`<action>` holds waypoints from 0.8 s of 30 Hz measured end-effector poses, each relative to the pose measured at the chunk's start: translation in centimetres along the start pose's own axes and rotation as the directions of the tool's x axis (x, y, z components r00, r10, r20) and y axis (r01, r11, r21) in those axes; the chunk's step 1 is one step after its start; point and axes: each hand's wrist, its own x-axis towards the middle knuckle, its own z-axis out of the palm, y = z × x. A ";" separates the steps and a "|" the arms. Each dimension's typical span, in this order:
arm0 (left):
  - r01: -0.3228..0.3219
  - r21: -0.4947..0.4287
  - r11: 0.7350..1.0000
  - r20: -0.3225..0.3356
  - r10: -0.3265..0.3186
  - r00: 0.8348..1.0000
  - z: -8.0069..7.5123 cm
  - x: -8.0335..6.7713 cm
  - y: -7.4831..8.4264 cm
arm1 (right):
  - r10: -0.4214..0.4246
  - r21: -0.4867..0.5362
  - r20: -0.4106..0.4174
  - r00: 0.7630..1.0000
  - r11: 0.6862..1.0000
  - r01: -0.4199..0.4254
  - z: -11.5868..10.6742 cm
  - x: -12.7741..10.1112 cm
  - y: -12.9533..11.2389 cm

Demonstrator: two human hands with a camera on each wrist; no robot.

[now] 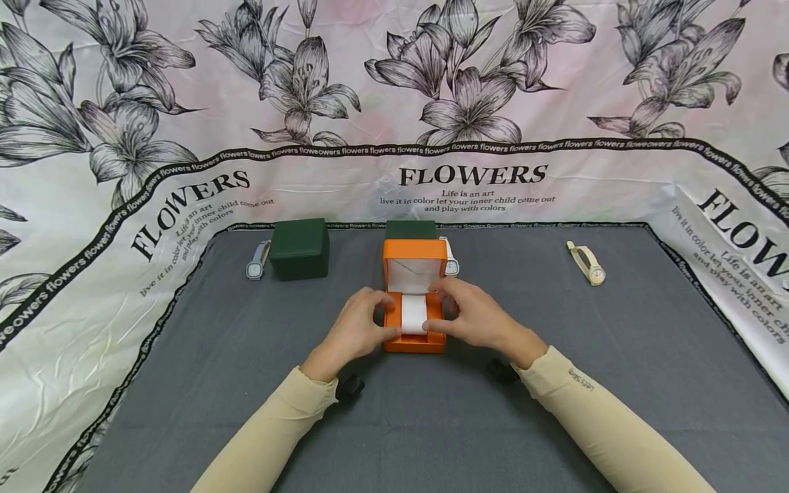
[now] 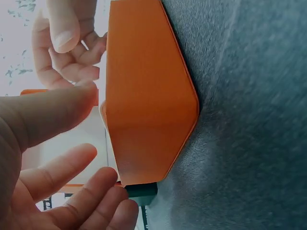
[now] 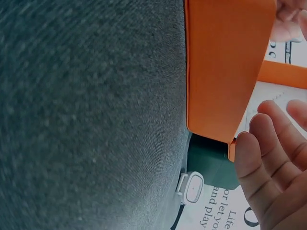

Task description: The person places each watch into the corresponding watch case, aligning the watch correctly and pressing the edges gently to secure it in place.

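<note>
Both hands, left hand (image 1: 357, 327) and right hand (image 1: 471, 316), curl their grip round the white cushion (image 1: 414, 313) in the open orange box (image 1: 414, 301), mid-bench (image 1: 555, 383). Behind the orange box: a dark green box (image 1: 411, 229) and a white watch (image 1: 451, 260). Left of it, another green box (image 1: 299, 248); right, a cream watch (image 1: 587, 263).

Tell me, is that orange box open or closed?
Open. The orange box has its lid standing upright at the back, showing the pale lining and a white cushion inside, with no watch on it.
</note>
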 end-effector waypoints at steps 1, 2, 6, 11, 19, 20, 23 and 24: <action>-0.019 0.007 1.000 0.003 0.019 1.000 0.0 0.1 0.0 | -0.003 -0.009 0.006 1.000 1.000 0.003 0.1 0.1 0.0; -0.033 0.014 0.999 0.009 0.033 0.999 0.0 0.3 0.1 | -0.003 -0.019 0.011 1.000 1.000 0.003 0.1 0.1 -0.1; -0.082 0.047 0.995 0.029 0.081 0.996 0.1 0.7 0.3 | 0.021 -0.066 0.043 0.999 0.998 -0.018 0.4 0.3 -0.2; -0.095 0.098 0.991 0.052 0.091 0.995 0.4 1.3 0.6 | 0.048 -0.112 0.084 0.995 0.993 -0.038 0.7 0.5 -0.4; -0.118 0.175 0.977 0.071 0.107 0.992 0.8 2.0 0.9 | 0.057 -0.130 0.119 0.991 0.991 -0.041 1.0 1.0 -0.7; -0.121 0.183 0.976 0.073 0.109 0.991 0.8 2.0 1.0 | 0.058 -0.130 0.125 0.990 0.991 -0.042 1.0 1.1 -0.7; -0.122 0.197 0.973 0.085 0.107 0.991 0.9 2.3 1.0 | 0.063 -0.124 0.139 0.988 0.991 -0.045 1.2 1.2 -0.6; -0.122 0.200 0.972 0.089 0.106 0.990 0.9 2.3 1.0 | 0.066 -0.118 0.144 0.987 0.992 -0.049 1.3 1.3 -0.6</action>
